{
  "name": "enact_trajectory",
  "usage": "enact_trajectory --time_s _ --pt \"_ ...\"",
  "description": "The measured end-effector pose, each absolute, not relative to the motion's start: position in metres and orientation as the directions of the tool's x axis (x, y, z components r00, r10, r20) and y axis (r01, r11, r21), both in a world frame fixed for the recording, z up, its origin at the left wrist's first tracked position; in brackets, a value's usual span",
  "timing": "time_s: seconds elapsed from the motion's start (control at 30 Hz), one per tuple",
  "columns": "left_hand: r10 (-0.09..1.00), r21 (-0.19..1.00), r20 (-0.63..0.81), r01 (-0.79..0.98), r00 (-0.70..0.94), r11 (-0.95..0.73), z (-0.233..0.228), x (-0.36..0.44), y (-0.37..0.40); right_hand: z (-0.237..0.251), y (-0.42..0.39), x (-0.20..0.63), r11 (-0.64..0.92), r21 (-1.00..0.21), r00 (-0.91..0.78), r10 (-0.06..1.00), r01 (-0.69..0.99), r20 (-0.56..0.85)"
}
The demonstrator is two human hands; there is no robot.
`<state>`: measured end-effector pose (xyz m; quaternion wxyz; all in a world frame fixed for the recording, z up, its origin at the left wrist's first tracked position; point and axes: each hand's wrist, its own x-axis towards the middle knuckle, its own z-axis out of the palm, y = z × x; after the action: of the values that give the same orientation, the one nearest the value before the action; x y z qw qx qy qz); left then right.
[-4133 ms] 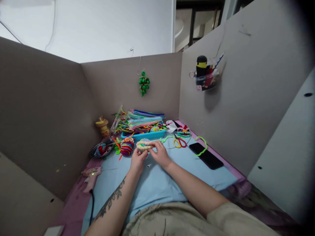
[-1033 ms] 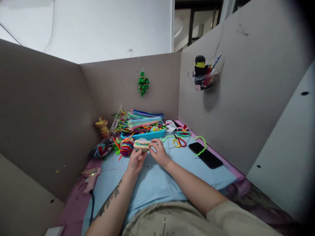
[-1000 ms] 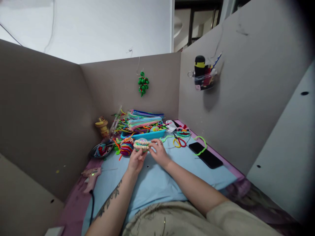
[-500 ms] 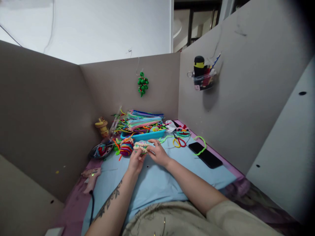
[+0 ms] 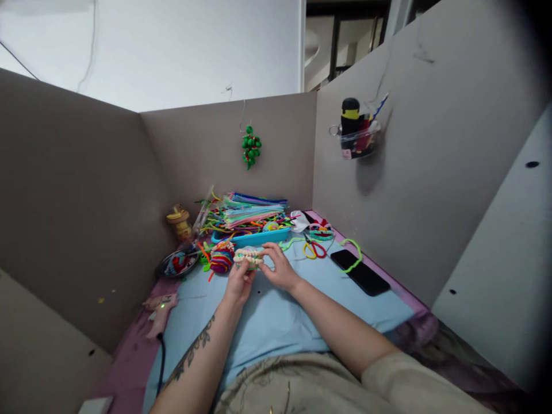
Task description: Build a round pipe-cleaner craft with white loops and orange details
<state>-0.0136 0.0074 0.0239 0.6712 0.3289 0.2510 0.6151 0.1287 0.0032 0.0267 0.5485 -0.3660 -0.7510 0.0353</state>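
Observation:
My left hand [image 5: 238,283] is closed round a small braided piece of fuzzy pipe cleaner [image 5: 248,257], cream with pastel green and pink, held just above the blue cloth. The thumb lies across its front. My right hand [image 5: 279,268] is at the right edge of the piece, thumb and forefinger apart; whether a fingertip touches it is hard to tell. A striped, multicoloured pipe-cleaner ball [image 5: 221,259] lies just left of the held piece. Behind both hands stands a blue tray [image 5: 252,237] heaped with pipe cleaners [image 5: 254,215].
Scissors [image 5: 315,248] with red and yellow handles lie right of my hands, near a black phone [image 5: 360,273] with a green pipe cleaner [image 5: 357,256] across it. At left are a pink glue gun [image 5: 161,313] and a dark bowl [image 5: 176,264]. Grey partitions [image 5: 276,144] enclose the table.
My right hand has shifted slightly right, and its thumb and forefinger have spread apart at the edge of the braided piece. My left hand keeps its hold.

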Motion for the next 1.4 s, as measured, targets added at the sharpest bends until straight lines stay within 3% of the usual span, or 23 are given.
enact_trajectory --time_s 0.17,0.23,0.37,0.57,0.77,0.97,1.13,1.27,1.4 --pt "0.991 0.734 0.086 -0.679 0.099 0.004 0.028 -0.02 0.01 0.022 0.006 0.127 0.663 -0.54 0.001 0.631 0.519 0.776" --pt "0.991 0.726 0.122 -0.685 0.05 -0.055 0.031 -0.027 0.014 0.017 0.007 0.126 0.65 -0.537 -0.121 0.69 0.538 0.714" --pt "0.988 0.729 0.146 -0.669 -0.056 -0.146 0.03 -0.041 0.026 0.002 0.007 0.117 0.659 -0.438 -0.477 0.749 0.612 0.46" --pt "0.991 0.736 0.135 -0.669 -0.007 -0.105 0.025 -0.045 0.031 -0.007 0.007 0.109 0.587 -0.374 -0.491 0.808 0.718 0.326" --pt "0.983 0.755 0.173 -0.65 0.066 -0.089 0.026 -0.037 0.026 -0.002 0.01 0.116 0.543 -0.547 -0.566 0.811 0.637 0.147" --pt "0.992 0.728 0.127 -0.68 0.008 -0.088 0.022 -0.041 0.033 -0.002 0.011 0.122 0.534 -0.676 -0.631 0.765 0.508 0.13" --pt "0.996 0.718 -0.012 -0.692 0.094 0.074 0.02 -0.047 0.034 0.002 0.013 0.122 0.464 -0.828 -0.556 0.797 0.316 0.235" --pt "0.984 0.731 -0.058 -0.664 0.168 0.156 0.016 -0.044 0.033 0.015 0.017 0.123 0.396 -0.916 -0.254 0.893 0.056 0.371" --pt "0.976 0.775 -0.056 -0.607 0.21 0.175 0.012 -0.036 0.03 0.022 0.019 0.126 0.394 -0.918 -0.074 0.915 -0.048 0.396"
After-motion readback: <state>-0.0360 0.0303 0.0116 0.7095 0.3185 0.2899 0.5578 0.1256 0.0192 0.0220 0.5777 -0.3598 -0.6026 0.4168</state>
